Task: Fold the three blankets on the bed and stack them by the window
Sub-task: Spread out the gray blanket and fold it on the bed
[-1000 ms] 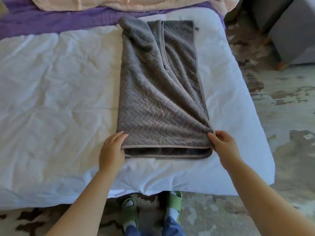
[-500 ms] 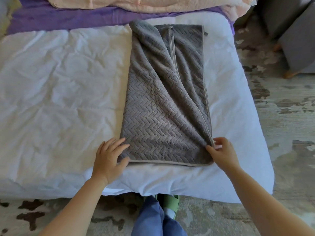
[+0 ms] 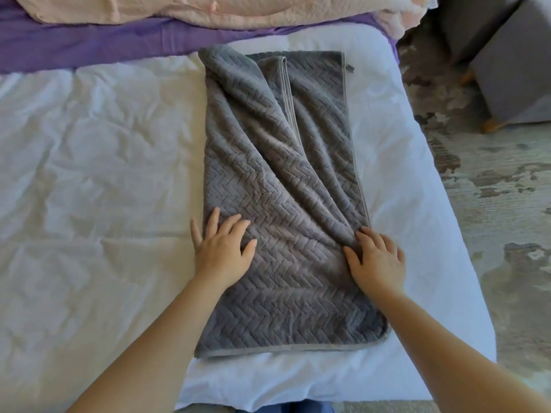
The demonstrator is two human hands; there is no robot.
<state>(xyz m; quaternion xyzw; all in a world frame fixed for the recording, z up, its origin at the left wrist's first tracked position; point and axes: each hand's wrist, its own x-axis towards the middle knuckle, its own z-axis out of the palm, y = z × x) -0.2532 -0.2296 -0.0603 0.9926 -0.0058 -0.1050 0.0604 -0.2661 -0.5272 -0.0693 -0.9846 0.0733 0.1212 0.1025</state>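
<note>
Now both hands have left the near corners of the grey blanket (image 3: 283, 174) and lie flat on it, fingers spread, gripping nothing: the left hand (image 3: 222, 248) at its left edge, the right hand (image 3: 377, 257) at its right. They are likely smoothing it before another fold. It lies lengthwise near the right edge of the bed (image 3: 89, 174).

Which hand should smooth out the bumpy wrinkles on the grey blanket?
Probably the right hand: its fingers touch where the creases bunch near the right edge of the grey blanket. The left hand lies flat on the smoother left side, away from them.
</note>
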